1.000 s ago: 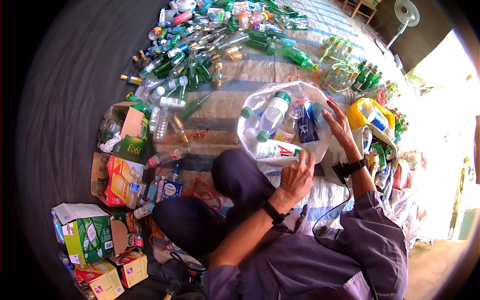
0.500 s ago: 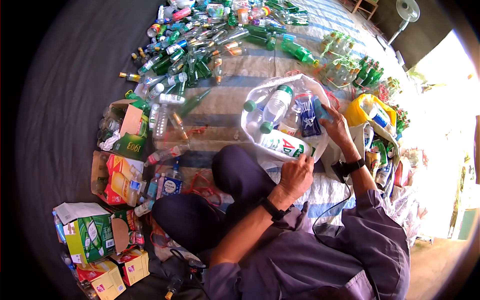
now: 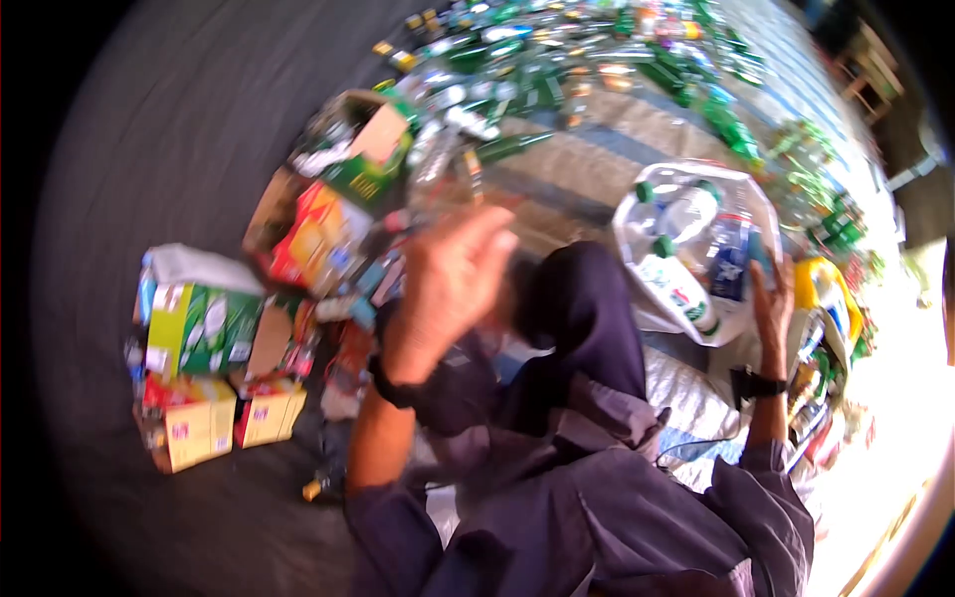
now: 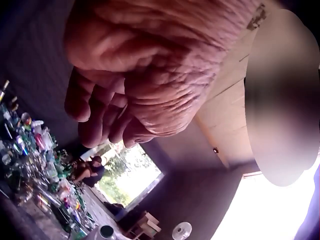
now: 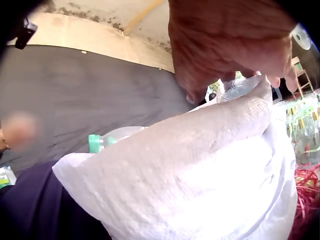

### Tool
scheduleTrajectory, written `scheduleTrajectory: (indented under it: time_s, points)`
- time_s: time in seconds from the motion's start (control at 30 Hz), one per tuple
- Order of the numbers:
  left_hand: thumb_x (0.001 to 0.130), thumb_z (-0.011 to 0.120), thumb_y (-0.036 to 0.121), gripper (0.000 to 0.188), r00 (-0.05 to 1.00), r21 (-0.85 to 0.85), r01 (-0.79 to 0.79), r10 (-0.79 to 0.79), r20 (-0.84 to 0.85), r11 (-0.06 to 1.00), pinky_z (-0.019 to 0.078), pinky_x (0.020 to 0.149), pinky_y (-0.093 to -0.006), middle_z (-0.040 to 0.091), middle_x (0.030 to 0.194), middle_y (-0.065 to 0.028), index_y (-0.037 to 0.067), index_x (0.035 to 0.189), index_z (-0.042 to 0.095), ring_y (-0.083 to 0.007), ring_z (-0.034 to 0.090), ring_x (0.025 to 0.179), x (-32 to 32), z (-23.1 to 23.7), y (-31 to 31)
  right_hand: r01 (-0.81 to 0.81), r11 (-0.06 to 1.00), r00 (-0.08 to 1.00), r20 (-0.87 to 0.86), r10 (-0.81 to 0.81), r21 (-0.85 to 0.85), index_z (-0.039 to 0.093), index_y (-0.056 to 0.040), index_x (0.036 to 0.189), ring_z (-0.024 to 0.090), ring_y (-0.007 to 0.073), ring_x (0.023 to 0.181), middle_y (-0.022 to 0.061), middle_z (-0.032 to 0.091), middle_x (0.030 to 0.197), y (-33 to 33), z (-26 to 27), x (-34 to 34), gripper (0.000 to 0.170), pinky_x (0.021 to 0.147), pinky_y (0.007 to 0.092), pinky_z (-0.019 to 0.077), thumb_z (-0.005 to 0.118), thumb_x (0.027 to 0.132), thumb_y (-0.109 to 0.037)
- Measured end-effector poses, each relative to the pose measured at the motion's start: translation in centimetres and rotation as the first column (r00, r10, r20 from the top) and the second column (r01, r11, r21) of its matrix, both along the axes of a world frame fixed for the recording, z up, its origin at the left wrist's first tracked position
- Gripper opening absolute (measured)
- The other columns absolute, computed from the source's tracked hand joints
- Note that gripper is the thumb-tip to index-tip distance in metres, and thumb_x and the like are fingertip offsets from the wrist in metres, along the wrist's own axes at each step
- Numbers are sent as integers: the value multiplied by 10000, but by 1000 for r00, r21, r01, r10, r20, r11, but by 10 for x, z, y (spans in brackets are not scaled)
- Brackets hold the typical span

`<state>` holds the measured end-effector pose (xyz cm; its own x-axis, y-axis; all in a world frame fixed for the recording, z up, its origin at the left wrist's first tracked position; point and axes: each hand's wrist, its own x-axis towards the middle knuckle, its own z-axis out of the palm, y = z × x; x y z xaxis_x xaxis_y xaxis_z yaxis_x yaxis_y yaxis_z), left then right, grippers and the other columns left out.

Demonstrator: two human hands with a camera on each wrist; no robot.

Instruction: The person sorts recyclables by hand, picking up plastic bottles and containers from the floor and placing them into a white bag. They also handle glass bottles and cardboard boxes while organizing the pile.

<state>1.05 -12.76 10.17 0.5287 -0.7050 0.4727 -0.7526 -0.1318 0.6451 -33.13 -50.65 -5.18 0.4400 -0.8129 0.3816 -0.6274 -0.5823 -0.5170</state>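
my left grip point(image 3: 453, 284) is up, empty, fingers loosely bent; right grip point(image 3: 773, 303) apart at creased white sack point(image 5: 195, 170), rounded plastic bottles point(image 3: 688, 214) inside.

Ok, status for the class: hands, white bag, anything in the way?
Left hand empty, raised. Right hand at rim of white bag, fingers extended. Bag open, bottles inside. Knee between left hand and bag.

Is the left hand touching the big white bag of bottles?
Apart. The head view shows the left hand well away from the white bag, with a knee between them.
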Motion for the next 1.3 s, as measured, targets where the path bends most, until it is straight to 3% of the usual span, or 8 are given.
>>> scheduleTrajectory:
  time_s: [0.1, 0.3, 0.43, 0.5, 0.7, 0.8, 0.93, 1.3]
  points:
    - [970, 673, 168, 217, 834, 123, -398, 415, -363, 909, 495, 615, -267, 702, 853, -18, -5, 1092, 721, -101, 599, 661, 51, -11, 93, 64, 982, 993, -83, -80, -179, 609, -47, 1381, 417, 402, 1427, 256, 470, 1513, -11, -6, -6, 541, 1161, 471, 345, 682, 961, -381]
    - [937, 632, 195, 156, 485, 430, -645, 773, -408, 632, 457, 436, -280, 658, 712, -43, 55, 962, 694, -102, 597, 516, 60, -211, 298, -54, 903, 998, -48, 37, -426, 599, -95, 1403, 317, 393, 1491, 142, 450, 1565, 31, 28, 38, 460, 1213, 548, 232, 638, 1006, -325]
    - [907, 614, 177, 147, 364, 673, -310, 738, -568, 671, 499, 453, -307, 687, 841, -72, 66, 983, 672, -188, 689, 583, -27, -377, 407, -234, 913, 970, -12, 244, -334, 567, -115, 1438, 314, 365, 1501, 114, 457, 1567, 90, 65, 92, 462, 1213, 545, 240, 628, 1009, -277]
    - [894, 631, 213, 223, -36, 669, -501, 760, -649, 548, 526, 498, -327, 686, 913, -67, 64, 1056, 667, -204, 684, 600, -80, -387, 393, -309, 895, 944, 14, 331, -323, 594, -72, 1403, 389, 370, 1461, 141, 512, 1520, 119, 82, 118, 437, 1189, 518, 306, 639, 994, -221]
    - [872, 692, 303, 404, -313, 655, -598, 618, -721, 462, 544, 569, -377, 661, 859, -70, 36, 1171, 638, -222, 679, 662, -128, -453, 375, -482, 808, 872, -90, 482, -340, 572, -29, 1412, 484, 331, 1401, 168, 563, 1463, 176, 100, 167, 424, 1163, 459, 358, 609, 1005, -144]
    - [830, 757, 322, 557, -165, 687, -711, 915, -369, 149, 538, 581, -345, 660, 947, -115, -23, 1230, 584, -236, 692, 792, -127, -544, 375, -519, 834, 853, -49, 520, -185, 559, -23, 1417, 431, 348, 1444, 181, 536, 1488, 208, 99, 183, 425, 1177, 460, 334, 588, 1002, -109]
    - [768, 815, 354, 789, -309, 685, -708, 947, -84, -170, 510, 965, -465, 580, 1279, -296, -81, 1346, 500, -398, 590, 1179, -81, -456, 324, -566, 809, 825, -102, 556, -161, 544, -3, 1419, 446, 364, 1431, 194, 533, 1486, 225, 95, 196, 438, 1171, 464, 344, 585, 986, -62]
    - [787, 760, 421, 563, -14, 552, -820, 970, 243, -150, 420, 1011, -568, 552, 1303, -275, 29, 1173, 641, -459, 518, 1219, -33, -454, 290, -554, 827, 829, -164, 535, -101, 533, -9, 1434, 465, 328, 1421, 169, 529, 1498, 235, 74, 231, 420, 1175, 437, 343, 535, 1018, -64]
